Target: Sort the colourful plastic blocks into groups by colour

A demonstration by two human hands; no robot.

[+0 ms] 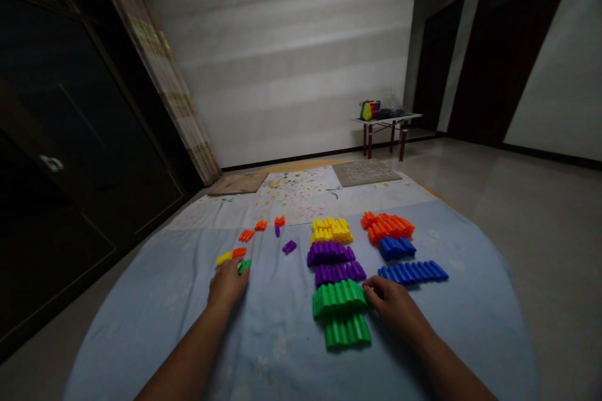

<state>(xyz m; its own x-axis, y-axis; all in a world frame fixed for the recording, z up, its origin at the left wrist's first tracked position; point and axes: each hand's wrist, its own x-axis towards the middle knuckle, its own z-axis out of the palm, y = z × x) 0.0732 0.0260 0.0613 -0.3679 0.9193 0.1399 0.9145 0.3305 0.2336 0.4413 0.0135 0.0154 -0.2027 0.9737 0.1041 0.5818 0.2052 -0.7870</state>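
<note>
My left hand point(227, 284) lies on the light blue cloth point(188, 301), its fingertips on a small green block point(243, 266), with a yellow block point(224, 257) and an orange block point(239, 252) just beyond. My right hand point(394, 304) rests with its fingers against the right end of the upper green row of blocks point(338, 297). A second green row point(347, 330) lies nearer me. Purple rows point(330, 253), a yellow pile point(332, 230), an orange pile point(387, 226) and blue rows point(412, 271) lie beyond.
Loose orange blocks point(246, 235) and purple blocks point(289, 247) are scattered at the left. A patterned sheet point(301, 191) and a grey mat point(365, 171) lie farther back. A small table point(386, 120) with colourful items stands by the wall. Dark cabinets point(70, 156) line the left.
</note>
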